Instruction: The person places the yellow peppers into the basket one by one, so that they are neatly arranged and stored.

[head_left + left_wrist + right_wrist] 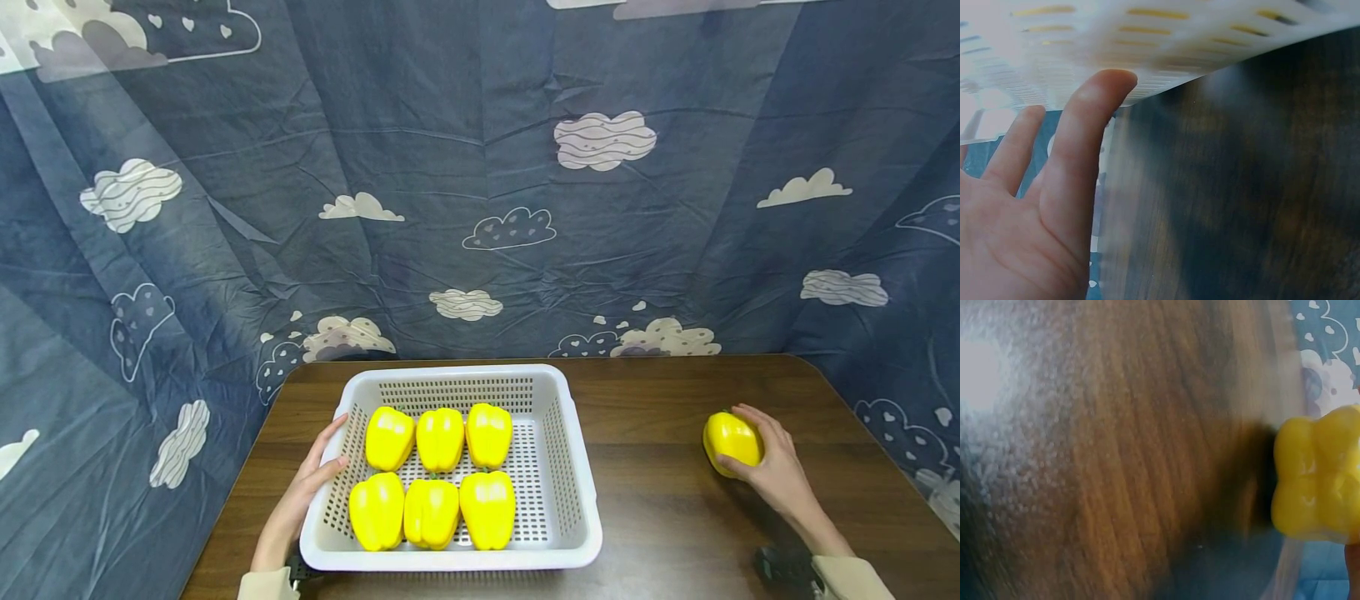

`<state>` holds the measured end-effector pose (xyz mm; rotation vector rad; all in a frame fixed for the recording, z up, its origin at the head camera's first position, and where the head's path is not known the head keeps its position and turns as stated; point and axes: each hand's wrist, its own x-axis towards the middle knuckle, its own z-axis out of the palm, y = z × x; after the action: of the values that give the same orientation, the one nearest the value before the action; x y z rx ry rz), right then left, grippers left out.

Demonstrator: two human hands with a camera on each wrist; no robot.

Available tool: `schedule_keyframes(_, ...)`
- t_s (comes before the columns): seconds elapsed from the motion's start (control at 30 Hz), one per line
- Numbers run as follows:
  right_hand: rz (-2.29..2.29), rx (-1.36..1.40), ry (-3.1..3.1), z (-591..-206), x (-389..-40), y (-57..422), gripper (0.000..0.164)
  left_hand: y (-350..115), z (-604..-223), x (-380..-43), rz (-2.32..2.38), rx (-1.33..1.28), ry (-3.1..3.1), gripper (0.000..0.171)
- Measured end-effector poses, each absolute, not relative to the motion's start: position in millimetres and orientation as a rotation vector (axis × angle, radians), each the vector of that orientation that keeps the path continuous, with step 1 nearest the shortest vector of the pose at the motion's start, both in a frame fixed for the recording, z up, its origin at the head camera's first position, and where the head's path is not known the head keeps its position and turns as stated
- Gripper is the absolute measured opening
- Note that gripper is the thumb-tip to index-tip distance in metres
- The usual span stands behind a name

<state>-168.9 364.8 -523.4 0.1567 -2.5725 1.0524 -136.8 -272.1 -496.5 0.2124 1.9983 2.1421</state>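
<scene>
A white slotted plastic basket [581, 467] stands on the wooden table, with several yellow bell peppers [441, 440] in two rows inside it. My left hand [300, 496] is at the basket's left side, its fingers extended along the rim. In the left wrist view the thumb [1082, 137] lies against the slotted basket wall [1197, 56]. Far to the right, my right hand [776, 467] holds another yellow bell pepper [731, 442] between thumb and fingers. The right wrist view shows that bell pepper's lobed end [1316, 478]; most of the hand is outside that view.
The brown wooden table [645, 483] extends between the basket and the right hand. Behind it and at both sides hangs a dark blue cloth [450, 167] with cloud prints. A dark object [780, 562], too blurred to identify, is near the right wrist.
</scene>
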Motion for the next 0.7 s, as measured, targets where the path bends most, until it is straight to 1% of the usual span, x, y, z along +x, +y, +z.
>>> schedule_keyframes(0.37, 1.038, 0.18, -2.617, -528.3, -172.0, 368.3, 0.09, -272.4, -497.9, -137.1, 2.141, 0.183, 1.991, 0.061)
schedule_keyframes(0.7, 0.992, 0.164, -2.583, -516.4, -173.0, 356.4, 0.088, -272.5, -497.5, -137.4, 2.15, 0.214, 1.985, 0.061)
